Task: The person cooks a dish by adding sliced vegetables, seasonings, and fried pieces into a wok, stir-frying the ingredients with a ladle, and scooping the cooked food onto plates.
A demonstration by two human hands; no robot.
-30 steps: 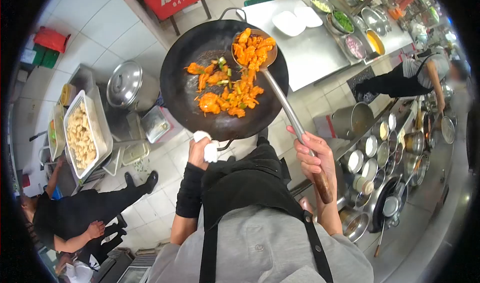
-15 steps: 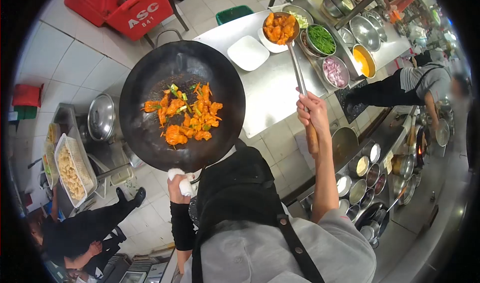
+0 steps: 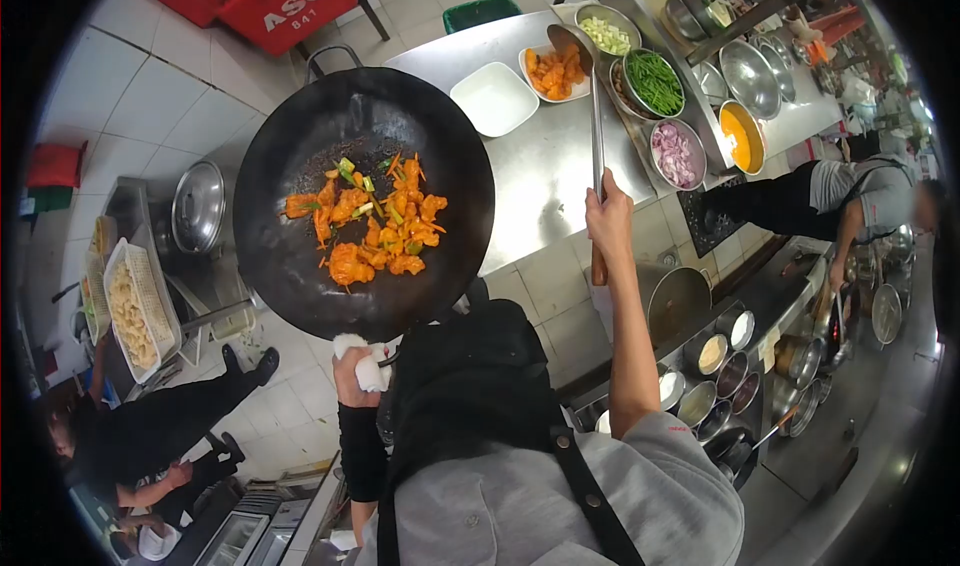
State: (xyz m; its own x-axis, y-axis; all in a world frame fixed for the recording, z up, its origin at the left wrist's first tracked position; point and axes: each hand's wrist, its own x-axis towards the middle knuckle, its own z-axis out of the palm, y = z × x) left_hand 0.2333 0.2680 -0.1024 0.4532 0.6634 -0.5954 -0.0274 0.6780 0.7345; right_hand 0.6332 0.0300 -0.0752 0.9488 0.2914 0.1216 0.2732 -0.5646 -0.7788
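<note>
My left hand [image 3: 355,374] is closed with a white cloth [image 3: 372,372] around the near handle of a large black wok [image 3: 285,116]. Orange-sauced food pieces [image 3: 352,264] with bits of green lie in the wok. My right hand [image 3: 610,211] grips the long handle of a ladle [image 3: 597,116]. The ladle's bowl is tipped on its side over the right edge of a white bowl [image 3: 552,96], which holds orange pieces [image 3: 553,71]. To its left on the steel table [image 3: 520,206] stands another white bowl [image 3: 494,100] with nothing in it.
Bowls of green vegetables [image 3: 655,81], chopped onion [image 3: 677,154] and orange liquid [image 3: 740,138] line the table's right side. A co-worker [image 3: 850,196] stands at the right; another person [image 3: 150,466] is at lower left. A red cooler box [image 3: 290,11] stands behind the wok.
The ladle was level and full of orange pieces; now it is tipped, and the pieces lie in the white bowl. The wok stays in my left hand, almost unmoved.
</note>
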